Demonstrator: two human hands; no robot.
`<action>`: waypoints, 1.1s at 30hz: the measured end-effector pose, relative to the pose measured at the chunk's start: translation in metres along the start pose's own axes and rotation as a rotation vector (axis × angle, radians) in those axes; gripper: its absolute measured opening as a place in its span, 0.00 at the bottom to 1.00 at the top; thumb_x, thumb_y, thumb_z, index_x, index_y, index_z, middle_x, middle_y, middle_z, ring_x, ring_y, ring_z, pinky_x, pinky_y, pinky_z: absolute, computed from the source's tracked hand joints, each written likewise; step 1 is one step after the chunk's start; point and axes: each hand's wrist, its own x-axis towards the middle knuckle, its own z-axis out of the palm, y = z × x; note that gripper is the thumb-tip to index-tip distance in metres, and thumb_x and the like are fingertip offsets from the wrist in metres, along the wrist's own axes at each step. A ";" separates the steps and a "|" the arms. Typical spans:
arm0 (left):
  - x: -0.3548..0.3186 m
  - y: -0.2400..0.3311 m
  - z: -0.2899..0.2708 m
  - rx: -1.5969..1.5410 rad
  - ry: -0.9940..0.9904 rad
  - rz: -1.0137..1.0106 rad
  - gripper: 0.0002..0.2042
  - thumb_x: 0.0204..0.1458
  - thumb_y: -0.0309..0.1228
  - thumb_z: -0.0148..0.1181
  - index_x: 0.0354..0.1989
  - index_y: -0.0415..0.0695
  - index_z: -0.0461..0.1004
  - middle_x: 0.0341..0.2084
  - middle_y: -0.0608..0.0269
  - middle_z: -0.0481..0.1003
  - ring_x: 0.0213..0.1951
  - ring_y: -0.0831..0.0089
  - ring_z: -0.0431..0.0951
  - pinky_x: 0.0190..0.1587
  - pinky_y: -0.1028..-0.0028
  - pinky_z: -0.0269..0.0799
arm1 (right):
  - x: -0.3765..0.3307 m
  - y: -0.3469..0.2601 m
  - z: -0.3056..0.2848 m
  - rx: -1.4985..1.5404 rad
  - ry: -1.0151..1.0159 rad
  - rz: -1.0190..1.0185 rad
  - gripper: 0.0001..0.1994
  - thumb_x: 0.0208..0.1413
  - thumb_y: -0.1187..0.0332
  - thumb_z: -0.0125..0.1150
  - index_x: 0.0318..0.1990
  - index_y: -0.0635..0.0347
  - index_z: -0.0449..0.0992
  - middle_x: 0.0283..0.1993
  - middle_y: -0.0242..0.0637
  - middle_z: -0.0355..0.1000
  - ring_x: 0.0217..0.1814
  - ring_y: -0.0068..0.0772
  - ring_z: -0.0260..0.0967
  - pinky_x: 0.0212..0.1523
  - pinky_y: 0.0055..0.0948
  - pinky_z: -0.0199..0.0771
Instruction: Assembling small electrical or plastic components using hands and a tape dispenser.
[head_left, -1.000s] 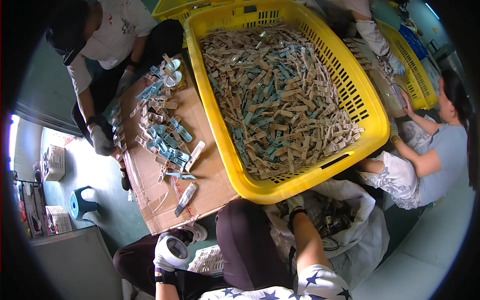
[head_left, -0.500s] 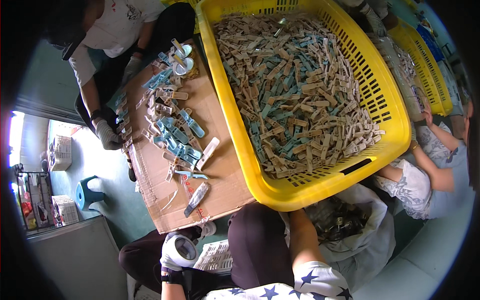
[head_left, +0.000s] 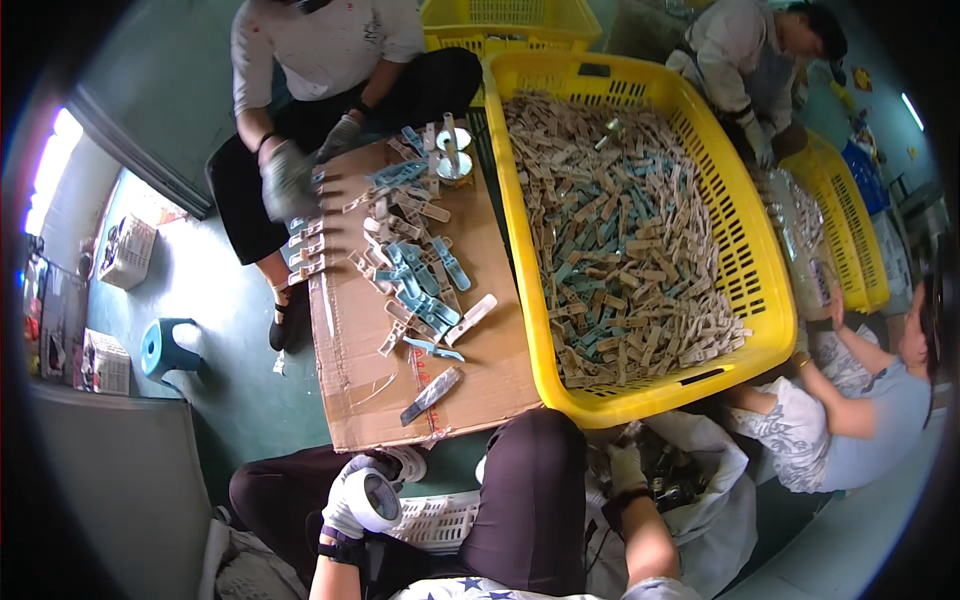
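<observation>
Over my left thigh, my gloved left hand [head_left: 343, 506] is closed on a roll of white tape [head_left: 388, 514], its round hollow core facing up to the right. My gloved right hand [head_left: 627, 468] is down beside my right knee, at the mouth of a whitish sack [head_left: 715, 520] that holds dark, shiny pieces [head_left: 676, 490]. Its fingers are too unclear to show whether they grip anything. In front of me lies a cardboard sheet [head_left: 350, 400] bearing a heap of beige and blue clothes pegs [head_left: 412, 275] and a flat grey-and-black tool [head_left: 432, 396].
A big yellow basket [head_left: 545, 370] full of pegs [head_left: 620, 240] stands right of the cardboard. Across from me a co-worker's gloved hand [head_left: 290, 182] is at pegs lined along the cardboard's edge. A white basket [head_left: 440, 522] sits between my legs; a blue stool [head_left: 168, 347] is left.
The view has shifted, so the cardboard and basket sit differently. My right hand, hidden before, now shows at the sack. My left hand keeps the tape roll. The co-worker's hand has lifted.
</observation>
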 end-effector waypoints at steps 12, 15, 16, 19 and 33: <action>-0.006 0.014 0.008 -0.498 -0.014 -0.136 0.07 0.50 0.22 0.64 0.37 0.43 0.77 0.28 0.66 0.77 0.25 0.76 0.76 0.29 0.76 0.74 | -0.141 -0.271 0.047 -1.190 0.077 -1.142 0.05 0.50 0.73 0.56 0.35 0.62 0.74 0.36 0.49 0.72 0.39 0.55 0.70 0.40 0.46 0.71; -0.010 0.019 0.014 -0.436 0.041 -0.128 0.03 0.54 0.24 0.59 0.36 0.45 0.77 0.25 0.67 0.75 0.22 0.74 0.74 0.27 0.73 0.73 | -0.128 -0.334 0.133 -1.429 -0.104 -1.291 0.10 0.50 0.73 0.56 0.41 0.59 0.77 0.38 0.46 0.72 0.42 0.51 0.72 0.44 0.44 0.73; -0.011 0.017 0.011 -0.457 0.040 -0.131 0.04 0.53 0.25 0.60 0.36 0.46 0.77 0.24 0.67 0.75 0.22 0.74 0.74 0.26 0.73 0.73 | -0.115 -0.347 0.161 -1.543 -0.145 -1.321 0.12 0.50 0.72 0.58 0.44 0.57 0.77 0.38 0.44 0.72 0.42 0.49 0.72 0.44 0.44 0.73; -0.005 0.001 -0.001 -0.415 0.065 -0.132 0.06 0.50 0.25 0.65 0.37 0.45 0.78 0.25 0.68 0.76 0.23 0.75 0.76 0.26 0.74 0.74 | -0.085 -0.375 0.260 -1.861 -0.076 -1.323 0.10 0.52 0.68 0.57 0.42 0.52 0.78 0.38 0.41 0.73 0.43 0.48 0.73 0.44 0.43 0.73; -0.003 0.011 -0.004 -0.377 0.040 -0.203 0.10 0.49 0.20 0.64 0.40 0.42 0.78 0.28 0.69 0.77 0.28 0.80 0.76 0.32 0.78 0.73 | 0.055 -0.360 0.432 -2.204 0.340 -1.089 0.12 0.58 0.62 0.54 0.47 0.50 0.77 0.45 0.36 0.77 0.49 0.37 0.75 0.45 0.44 0.70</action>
